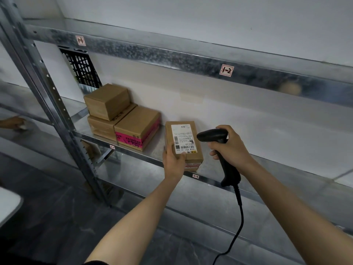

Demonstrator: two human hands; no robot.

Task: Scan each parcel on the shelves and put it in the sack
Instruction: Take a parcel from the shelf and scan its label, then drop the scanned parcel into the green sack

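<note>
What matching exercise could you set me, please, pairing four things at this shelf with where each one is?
Things:
1. scanner
2. labelled parcel
3. pink-taped box
4. crate

Places:
a. at the back left, behind the stacked boxes
b. gripped by the left hand
c. held in the right hand
d. untouched on the shelf, beside the stacked boxes

Pairs: 1-c, 2-b, 3-d, 4-a
</note>
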